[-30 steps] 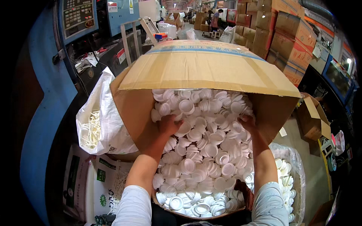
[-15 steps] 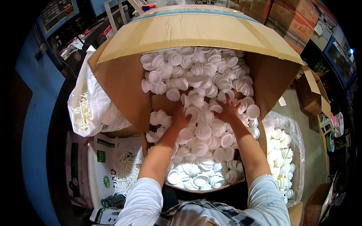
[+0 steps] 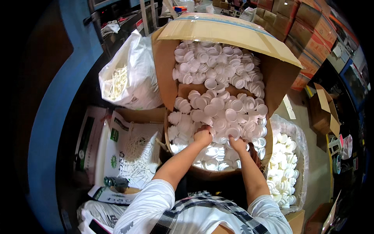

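A large cardboard box (image 3: 285, 64) stands tilted in front of me, its open side facing me. Heaps of round white plastic caps (image 3: 230, 114) fill it, some nested in short stacks. My left hand (image 3: 203, 136) is closed among the caps near the front, its fingers curled; what lies inside them is hidden. To its right, my right hand (image 3: 237, 144) pinches the rim of one white plastic cap (image 3: 233, 133). Both hands are low in the pile, close to the box's front edge.
At the right stands a clear-lined container (image 3: 305, 171) of cream-white caps. On the left are a white sack (image 3: 141, 74) of thin sticks and a carton with loose white sticks (image 3: 136, 154). Stacked cartons (image 3: 311, 37) rise at the far right, beside an open box (image 3: 323, 111).
Both hands have drawn back toward me from the middle of the pile, and their spread fingers have closed. Caps have slid forward. The view has shifted, showing more of the left side.
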The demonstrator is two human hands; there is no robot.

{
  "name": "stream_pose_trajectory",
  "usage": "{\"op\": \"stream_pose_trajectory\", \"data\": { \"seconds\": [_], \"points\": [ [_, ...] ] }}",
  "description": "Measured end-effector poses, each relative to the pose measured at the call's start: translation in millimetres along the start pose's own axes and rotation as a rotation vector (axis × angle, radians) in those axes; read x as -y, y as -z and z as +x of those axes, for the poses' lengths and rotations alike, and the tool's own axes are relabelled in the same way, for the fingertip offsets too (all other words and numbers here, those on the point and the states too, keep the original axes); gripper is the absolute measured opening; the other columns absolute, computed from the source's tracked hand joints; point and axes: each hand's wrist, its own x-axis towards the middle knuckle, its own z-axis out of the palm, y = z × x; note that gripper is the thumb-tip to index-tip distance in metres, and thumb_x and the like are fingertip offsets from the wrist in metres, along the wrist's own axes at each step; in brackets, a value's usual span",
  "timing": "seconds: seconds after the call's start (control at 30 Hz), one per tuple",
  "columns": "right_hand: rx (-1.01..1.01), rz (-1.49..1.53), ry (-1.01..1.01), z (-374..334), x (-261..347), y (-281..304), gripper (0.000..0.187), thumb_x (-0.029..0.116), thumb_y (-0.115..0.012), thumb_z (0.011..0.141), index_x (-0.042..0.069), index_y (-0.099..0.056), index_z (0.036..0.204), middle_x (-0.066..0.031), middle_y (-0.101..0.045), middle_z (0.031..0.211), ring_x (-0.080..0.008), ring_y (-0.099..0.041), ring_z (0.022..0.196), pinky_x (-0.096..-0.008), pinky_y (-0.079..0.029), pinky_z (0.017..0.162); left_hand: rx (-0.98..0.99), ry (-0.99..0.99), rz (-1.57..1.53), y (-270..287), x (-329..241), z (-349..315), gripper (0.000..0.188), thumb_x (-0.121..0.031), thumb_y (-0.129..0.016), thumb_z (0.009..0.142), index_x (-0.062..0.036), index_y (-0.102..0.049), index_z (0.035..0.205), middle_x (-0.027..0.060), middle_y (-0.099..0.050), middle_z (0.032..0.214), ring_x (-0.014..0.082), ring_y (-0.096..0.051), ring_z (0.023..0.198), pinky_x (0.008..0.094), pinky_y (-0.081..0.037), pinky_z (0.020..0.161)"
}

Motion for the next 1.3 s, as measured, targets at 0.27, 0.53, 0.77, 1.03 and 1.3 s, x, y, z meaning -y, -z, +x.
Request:
{"op": "stream_pose_trajectory", "data": {
  "seconds": [0.27, 0.53, 0.77, 1.03, 1.3],
  "points": [
    [-0.366, -0.08, 0.424, -65, -26, -42, 0.065, 0.037, -0.072, 0.066, 0.003, -0.051, 0.117, -0.0218, -0.05, 0.118, -0.0407, -0.041, 0.113, -0.0478, -0.029, 0.098, 0.075, -0.071, 0.021, -5, 25, -71, 0.052, -0.016, -0.052, 0.074, -0.0108, -0.044, 0.125, 0.0154, -0.048, 0.124, 0.0314, -0.046, 0.113, 0.0464, -0.036, 0.093],
    [-0.195, -0.058, 0.493, -86, -46, -33, 0.085, 0.031, -0.079, 0.06, -0.003, -0.038, 0.127, -0.0267, -0.04, 0.127, -0.0435, -0.028, 0.124, -0.0458, -0.025, 0.103, -0.18, -0.305, 0.024, 6, 28, -211, 0.059, -0.021, -0.058, 0.077, -0.0087, -0.037, 0.131, 0.0196, -0.018, 0.142, 0.0371, -0.015, 0.132, 0.0482, -0.015, 0.107],
    [-0.203, -0.385, 0.405, -91, -49, -39, 0.085, 0.05, -0.056, 0.08, -0.013, -0.026, 0.13, -0.0327, -0.029, 0.134, -0.0437, -0.023, 0.128, -0.0462, -0.017, 0.106, 0.047, -0.521, 0.131, -40, 64, -316, 0.05, -0.03, -0.066, 0.069, -0.0102, -0.054, 0.113, 0.0183, -0.028, 0.139, 0.037, -0.02, 0.132, 0.0505, -0.016, 0.107],
    [-0.04, -0.319, 0.353, -131, -53, -32, 0.077, 0.056, -0.038, 0.086, 0.0, -0.023, 0.137, -0.0278, -0.039, 0.129, -0.0393, -0.043, 0.115, -0.0406, -0.035, 0.095, 0.144, -0.534, 0.041, -30, 58, -346, 0.027, -0.028, -0.06, 0.071, -0.0097, -0.065, 0.09, 0.0071, -0.064, 0.082, 0.0276, -0.058, 0.086, 0.0411, -0.042, 0.08],
    [-0.262, -0.507, 0.561, -129, -83, -41, 0.067, 0.06, -0.031, 0.086, 0.01, -0.047, 0.127, -0.0219, -0.063, 0.081, -0.0424, -0.059, 0.075, -0.048, -0.045, 0.067, 0.093, -0.565, -0.007, -9, 51, -373, 0.023, -0.028, -0.058, 0.073, -0.0104, -0.064, 0.087, 0.0078, -0.064, 0.08, 0.0283, -0.059, 0.082, 0.0419, -0.044, 0.074]
  ]
}}
